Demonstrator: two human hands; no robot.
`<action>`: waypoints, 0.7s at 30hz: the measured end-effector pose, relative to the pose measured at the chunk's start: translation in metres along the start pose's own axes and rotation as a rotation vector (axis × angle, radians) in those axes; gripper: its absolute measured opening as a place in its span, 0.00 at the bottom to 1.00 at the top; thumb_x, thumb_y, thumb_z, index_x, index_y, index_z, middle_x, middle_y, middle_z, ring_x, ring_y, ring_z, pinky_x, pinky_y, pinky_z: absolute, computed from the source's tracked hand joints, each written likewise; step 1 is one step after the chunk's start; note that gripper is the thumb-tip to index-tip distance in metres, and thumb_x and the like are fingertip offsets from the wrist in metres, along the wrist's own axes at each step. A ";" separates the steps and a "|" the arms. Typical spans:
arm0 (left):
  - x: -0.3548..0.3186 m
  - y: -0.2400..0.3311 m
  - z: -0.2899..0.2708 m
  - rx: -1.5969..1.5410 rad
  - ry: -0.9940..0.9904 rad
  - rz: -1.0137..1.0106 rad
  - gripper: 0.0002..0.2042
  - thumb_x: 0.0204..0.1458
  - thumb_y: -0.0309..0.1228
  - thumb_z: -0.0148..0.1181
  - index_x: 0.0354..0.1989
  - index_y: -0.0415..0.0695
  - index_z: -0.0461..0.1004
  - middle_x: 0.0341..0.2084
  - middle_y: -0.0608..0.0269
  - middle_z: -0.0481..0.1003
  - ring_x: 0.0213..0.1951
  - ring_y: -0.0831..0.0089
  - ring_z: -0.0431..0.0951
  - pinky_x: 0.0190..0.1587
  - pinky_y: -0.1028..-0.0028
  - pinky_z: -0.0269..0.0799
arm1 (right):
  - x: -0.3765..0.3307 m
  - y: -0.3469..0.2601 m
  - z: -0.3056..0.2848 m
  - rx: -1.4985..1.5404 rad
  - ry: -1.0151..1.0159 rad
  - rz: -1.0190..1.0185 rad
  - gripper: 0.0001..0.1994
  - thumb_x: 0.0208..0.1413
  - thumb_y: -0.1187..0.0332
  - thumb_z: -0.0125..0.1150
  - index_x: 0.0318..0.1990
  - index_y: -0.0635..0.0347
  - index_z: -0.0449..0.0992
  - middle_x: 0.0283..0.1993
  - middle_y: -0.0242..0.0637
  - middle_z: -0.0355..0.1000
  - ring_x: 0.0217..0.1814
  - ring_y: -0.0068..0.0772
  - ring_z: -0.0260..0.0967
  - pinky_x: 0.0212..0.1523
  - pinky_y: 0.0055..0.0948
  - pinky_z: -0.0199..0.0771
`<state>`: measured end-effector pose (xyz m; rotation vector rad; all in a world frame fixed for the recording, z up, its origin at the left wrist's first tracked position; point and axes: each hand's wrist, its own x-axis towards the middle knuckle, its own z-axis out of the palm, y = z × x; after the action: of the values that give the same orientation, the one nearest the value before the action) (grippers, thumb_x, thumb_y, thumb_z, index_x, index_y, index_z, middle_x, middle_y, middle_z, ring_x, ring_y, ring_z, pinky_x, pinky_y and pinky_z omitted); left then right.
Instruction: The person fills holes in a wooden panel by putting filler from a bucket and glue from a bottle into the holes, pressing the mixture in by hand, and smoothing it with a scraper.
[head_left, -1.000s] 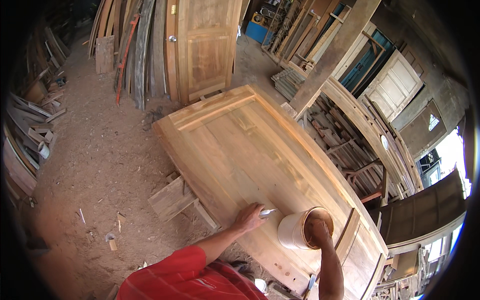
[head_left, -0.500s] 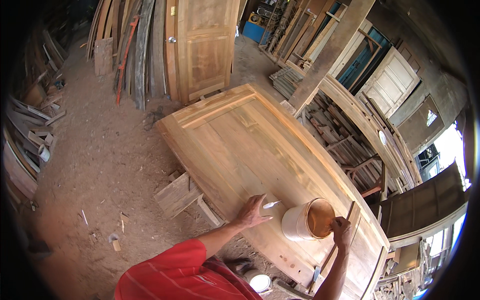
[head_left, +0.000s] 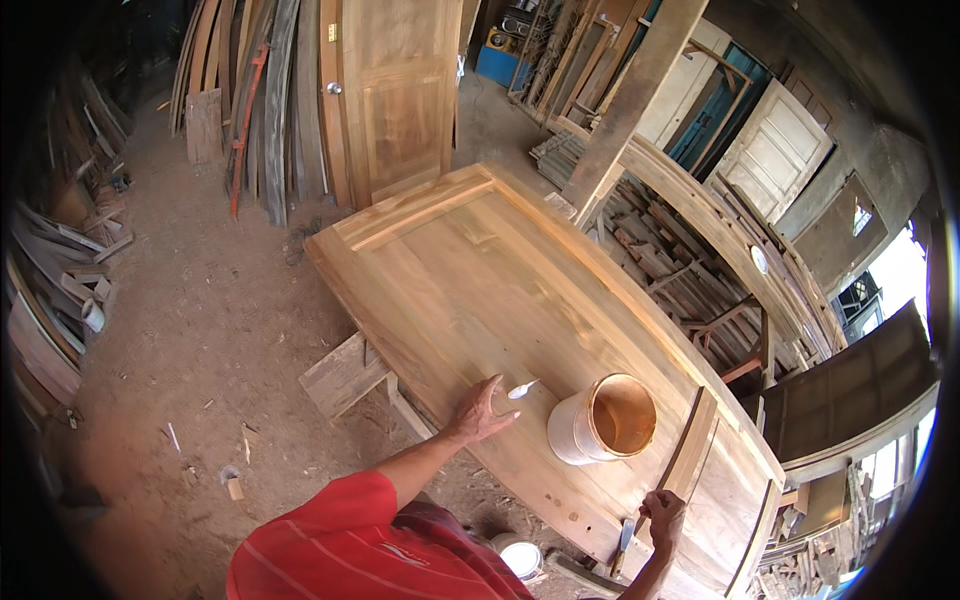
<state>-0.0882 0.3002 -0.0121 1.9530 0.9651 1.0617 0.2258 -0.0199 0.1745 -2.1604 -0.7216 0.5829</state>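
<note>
A large wooden door panel [head_left: 430, 290] lies flat in front of me. My left hand [head_left: 480, 412] rests at its near edge, fingers spread and empty, beside a small white tube with a thin tip [head_left: 520, 390]. To the right of that stands a whitish bucket [head_left: 568, 428], its inside coated with orange-brown residue. My right hand [head_left: 663, 512] is near the lower end of a wooden strip [head_left: 692, 440] lying across the panel. Its fingers are curled together; what they hold, if anything, is hidden. Close by lies a flat-bladed tool [head_left: 625, 540].
Upright boards [head_left: 290, 110] and a panelled door with a round knob [head_left: 395, 100] stand at the back. A wooden post [head_left: 640, 100] rises beyond the panel, with stacked lumber [head_left: 655, 255] to its right. An open white-topped can [head_left: 520, 558] sits below the panel's near edge.
My right hand has left the bucket's rim and moved down toward the wooden strip's lower end. My left hand stays spread near the white tube. The whole view has shifted slightly.
</note>
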 end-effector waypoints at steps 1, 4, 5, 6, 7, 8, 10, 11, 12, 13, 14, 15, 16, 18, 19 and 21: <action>0.000 0.000 0.002 0.006 -0.005 0.004 0.47 0.49 0.44 0.79 0.73 0.37 0.58 0.52 0.48 0.75 0.54 0.51 0.76 0.59 0.55 0.75 | -0.001 0.013 -0.004 0.001 0.005 0.025 0.12 0.63 0.68 0.64 0.41 0.74 0.82 0.29 0.42 0.80 0.28 0.31 0.80 0.31 0.29 0.83; -0.002 0.004 0.008 0.029 -0.022 -0.022 0.48 0.48 0.43 0.80 0.72 0.37 0.58 0.51 0.47 0.76 0.55 0.50 0.76 0.60 0.54 0.74 | -0.017 0.047 -0.010 0.059 -0.006 0.047 0.12 0.63 0.68 0.64 0.41 0.74 0.82 0.29 0.42 0.80 0.27 0.30 0.79 0.31 0.29 0.82; -0.002 0.006 0.007 0.049 -0.018 -0.013 0.48 0.47 0.43 0.80 0.72 0.37 0.58 0.52 0.47 0.75 0.55 0.49 0.75 0.60 0.53 0.73 | -0.025 0.059 -0.011 0.072 0.018 0.052 0.13 0.63 0.67 0.64 0.40 0.74 0.82 0.29 0.42 0.80 0.27 0.30 0.79 0.31 0.29 0.82; -0.002 0.008 0.007 0.069 -0.018 -0.005 0.49 0.46 0.42 0.80 0.73 0.37 0.58 0.53 0.46 0.75 0.56 0.48 0.75 0.60 0.53 0.73 | -0.029 0.072 -0.015 0.083 0.027 0.067 0.13 0.63 0.67 0.64 0.40 0.74 0.82 0.29 0.42 0.80 0.27 0.30 0.79 0.31 0.29 0.82; -0.004 0.011 0.010 0.108 0.006 0.017 0.48 0.44 0.42 0.81 0.72 0.37 0.59 0.55 0.43 0.73 0.59 0.45 0.73 0.62 0.51 0.71 | -0.035 0.085 -0.020 0.075 0.030 0.071 0.14 0.61 0.66 0.64 0.41 0.73 0.83 0.29 0.43 0.81 0.29 0.31 0.81 0.32 0.30 0.82; -0.005 0.015 0.007 0.191 0.046 0.018 0.48 0.44 0.43 0.80 0.71 0.37 0.61 0.56 0.42 0.72 0.60 0.44 0.71 0.64 0.51 0.69 | -0.042 0.097 -0.023 0.063 0.024 0.082 0.14 0.60 0.65 0.64 0.41 0.72 0.83 0.29 0.45 0.81 0.31 0.32 0.82 0.34 0.31 0.81; -0.013 0.019 0.009 0.371 0.070 -0.061 0.47 0.43 0.49 0.79 0.69 0.36 0.64 0.58 0.39 0.71 0.63 0.41 0.68 0.69 0.48 0.63 | -0.048 0.094 -0.033 -0.121 0.020 0.095 0.17 0.62 0.61 0.64 0.37 0.70 0.84 0.29 0.43 0.82 0.33 0.31 0.81 0.38 0.34 0.79; -0.017 0.020 0.010 0.521 0.074 -0.123 0.46 0.42 0.53 0.78 0.66 0.35 0.67 0.57 0.38 0.71 0.62 0.39 0.69 0.67 0.44 0.62 | -0.045 0.101 -0.035 -0.132 0.021 0.109 0.16 0.62 0.60 0.63 0.35 0.68 0.85 0.29 0.41 0.82 0.33 0.30 0.80 0.39 0.35 0.78; -0.017 0.023 0.011 0.590 0.126 -0.118 0.44 0.43 0.54 0.77 0.63 0.35 0.69 0.55 0.39 0.72 0.60 0.40 0.70 0.65 0.42 0.62 | -0.046 0.095 -0.035 -0.099 0.013 0.073 0.15 0.63 0.61 0.62 0.35 0.67 0.85 0.29 0.41 0.82 0.33 0.29 0.79 0.38 0.35 0.77; -0.017 0.020 0.010 0.609 0.155 -0.110 0.42 0.44 0.54 0.76 0.61 0.36 0.70 0.54 0.39 0.73 0.58 0.40 0.71 0.65 0.43 0.62 | -0.048 0.088 -0.037 -0.145 -0.006 0.088 0.16 0.63 0.61 0.61 0.35 0.67 0.84 0.30 0.41 0.82 0.33 0.28 0.79 0.38 0.34 0.76; -0.013 0.023 0.006 0.584 0.142 -0.121 0.42 0.46 0.54 0.75 0.64 0.37 0.69 0.56 0.40 0.73 0.60 0.41 0.71 0.66 0.44 0.62 | -0.049 0.090 -0.039 -0.146 -0.001 0.062 0.16 0.64 0.61 0.61 0.36 0.68 0.83 0.29 0.41 0.81 0.33 0.27 0.78 0.38 0.34 0.76; -0.013 0.013 0.004 0.608 0.190 -0.057 0.44 0.47 0.56 0.75 0.67 0.38 0.68 0.57 0.41 0.73 0.62 0.43 0.70 0.66 0.46 0.62 | -0.048 0.079 -0.039 -0.108 -0.016 0.034 0.16 0.64 0.60 0.62 0.38 0.69 0.83 0.28 0.41 0.80 0.32 0.28 0.77 0.38 0.33 0.76; -0.005 0.018 0.005 0.573 0.114 -0.131 0.46 0.48 0.58 0.74 0.70 0.40 0.66 0.60 0.43 0.72 0.64 0.44 0.70 0.67 0.46 0.61 | -0.047 0.086 -0.040 -0.083 -0.042 0.024 0.16 0.64 0.60 0.63 0.39 0.69 0.83 0.28 0.40 0.80 0.32 0.27 0.77 0.37 0.32 0.75; -0.002 0.015 0.011 0.556 0.108 -0.138 0.44 0.51 0.59 0.71 0.70 0.40 0.66 0.61 0.44 0.72 0.65 0.45 0.70 0.67 0.46 0.61 | -0.047 0.096 -0.036 -0.035 -0.078 0.075 0.16 0.64 0.61 0.63 0.40 0.70 0.83 0.29 0.40 0.80 0.32 0.26 0.77 0.37 0.31 0.76; -0.002 0.013 0.015 0.562 0.081 -0.153 0.44 0.51 0.59 0.71 0.70 0.40 0.66 0.61 0.44 0.72 0.65 0.45 0.70 0.67 0.46 0.61 | -0.048 0.101 -0.032 -0.039 -0.088 0.104 0.16 0.64 0.61 0.63 0.40 0.70 0.83 0.29 0.40 0.80 0.32 0.26 0.77 0.37 0.31 0.76; -0.003 0.008 0.019 0.497 0.092 -0.114 0.42 0.56 0.59 0.66 0.70 0.40 0.66 0.62 0.43 0.72 0.65 0.45 0.70 0.67 0.46 0.61 | -0.048 0.105 -0.023 0.027 -0.106 0.122 0.15 0.65 0.62 0.63 0.42 0.70 0.83 0.29 0.39 0.80 0.32 0.25 0.77 0.37 0.30 0.77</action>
<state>-0.0701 0.2890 -0.0143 2.2160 1.4845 0.9118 0.2370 -0.1205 0.1143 -2.1719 -0.6376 0.7712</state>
